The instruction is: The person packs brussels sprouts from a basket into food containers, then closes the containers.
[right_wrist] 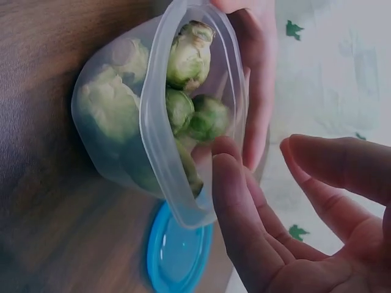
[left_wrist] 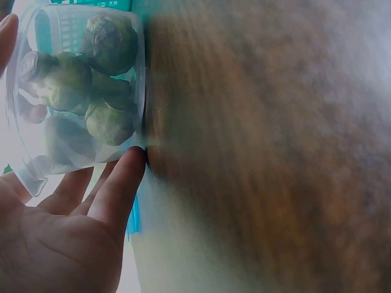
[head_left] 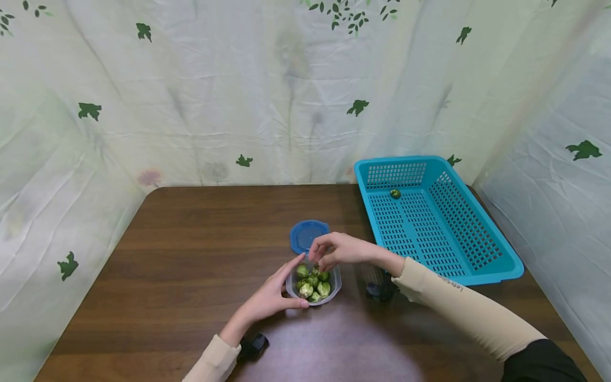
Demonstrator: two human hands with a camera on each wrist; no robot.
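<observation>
A clear plastic container (head_left: 338, 284) holding several Brussels sprouts (head_left: 306, 290) stands on the table. My left hand (head_left: 269, 294) grips it from the left, thumb at the near rim and fingers along the far side. Over the far rim hangs my right hand (head_left: 343, 248). In the right wrist view its thumb and fingers (right_wrist: 235, 201) are apart with nothing between them, close to the container's opening. Through the cloudy wall (left_wrist: 137, 91) in the left wrist view, more sprouts show. A round blue lid (head_left: 305, 233) lies flat just behind the container.
A blue plastic basket (head_left: 494, 241) with slotted walls stands at the right of the table (head_left: 205, 265), one Brussels sprout (head_left: 395, 193) near its far left corner. Leaf-patterned white curtains (head_left: 286, 95) hang behind and at both sides.
</observation>
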